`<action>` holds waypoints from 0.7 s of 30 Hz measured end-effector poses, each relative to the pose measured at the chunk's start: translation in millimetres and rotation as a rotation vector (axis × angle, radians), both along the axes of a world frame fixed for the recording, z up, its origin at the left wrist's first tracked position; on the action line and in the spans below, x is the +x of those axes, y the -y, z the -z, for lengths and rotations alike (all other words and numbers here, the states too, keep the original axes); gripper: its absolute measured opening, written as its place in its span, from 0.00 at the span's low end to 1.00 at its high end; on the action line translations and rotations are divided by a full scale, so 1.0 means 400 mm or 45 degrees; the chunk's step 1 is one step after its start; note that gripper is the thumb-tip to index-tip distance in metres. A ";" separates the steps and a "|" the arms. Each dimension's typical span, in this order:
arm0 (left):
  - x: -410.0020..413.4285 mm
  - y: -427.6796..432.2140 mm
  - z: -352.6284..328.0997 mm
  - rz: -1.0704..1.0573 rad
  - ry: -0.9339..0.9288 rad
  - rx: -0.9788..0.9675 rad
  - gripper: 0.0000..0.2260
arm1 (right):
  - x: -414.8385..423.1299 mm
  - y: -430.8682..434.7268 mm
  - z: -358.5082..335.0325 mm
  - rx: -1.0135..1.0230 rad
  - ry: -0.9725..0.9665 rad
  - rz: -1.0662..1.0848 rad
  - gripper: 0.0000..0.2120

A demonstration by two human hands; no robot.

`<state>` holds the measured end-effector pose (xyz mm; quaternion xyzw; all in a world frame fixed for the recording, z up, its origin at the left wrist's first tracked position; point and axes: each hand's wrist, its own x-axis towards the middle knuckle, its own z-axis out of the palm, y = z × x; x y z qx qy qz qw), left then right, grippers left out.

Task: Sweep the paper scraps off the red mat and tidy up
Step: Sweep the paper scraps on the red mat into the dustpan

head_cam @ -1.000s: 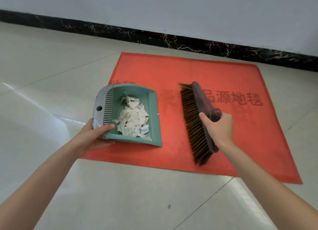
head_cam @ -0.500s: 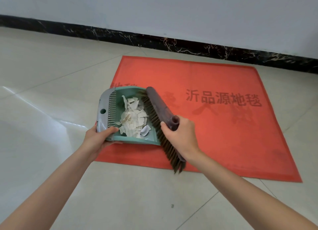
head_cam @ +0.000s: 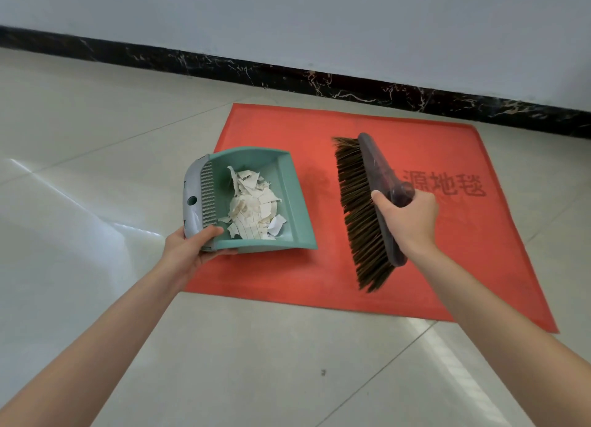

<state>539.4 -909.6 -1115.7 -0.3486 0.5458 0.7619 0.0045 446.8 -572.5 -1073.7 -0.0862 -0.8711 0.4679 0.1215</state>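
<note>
A teal dustpan with a grey toothed back edge lies over the left part of the red mat. A heap of torn paper scraps fills its middle. My left hand grips the dustpan's near left corner. My right hand holds the brush by its dark back, bristles turned left, above the mat's middle and clear of the dustpan's open lip. No loose scraps show on the mat.
Glossy pale floor tiles surround the mat. A black marble skirting and a grey wall run along the far side. Dark printed characters mark the mat to the right of the brush.
Half a second ago the brush bristles were against the dustpan's lip over the scraps. The brush has since swung back to the right, away from the pan. My left hand keeps its grip.
</note>
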 end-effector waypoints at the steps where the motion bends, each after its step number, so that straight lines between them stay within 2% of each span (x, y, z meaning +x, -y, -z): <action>1: 0.001 0.000 -0.007 0.004 -0.007 -0.011 0.15 | 0.004 -0.008 -0.003 -0.018 0.020 0.006 0.23; 5: -0.012 0.026 -0.045 0.005 -0.036 -0.050 0.13 | 0.012 -0.051 -0.027 -0.098 0.109 0.032 0.21; 9: -0.053 0.081 -0.128 0.027 -0.058 -0.070 0.10 | 0.006 -0.106 -0.076 -0.411 0.247 0.212 0.15; 15: -0.128 0.134 -0.304 0.083 -0.163 -0.098 0.07 | 0.009 -0.174 -0.181 -0.599 0.231 0.217 0.13; 18: -0.146 0.134 -0.386 0.093 -0.229 -0.130 0.04 | 0.001 -0.191 -0.232 -0.712 0.234 0.231 0.16; 21: -0.151 0.125 -0.443 0.112 -0.236 -0.131 0.05 | 0.003 -0.185 -0.263 -0.777 0.229 0.220 0.16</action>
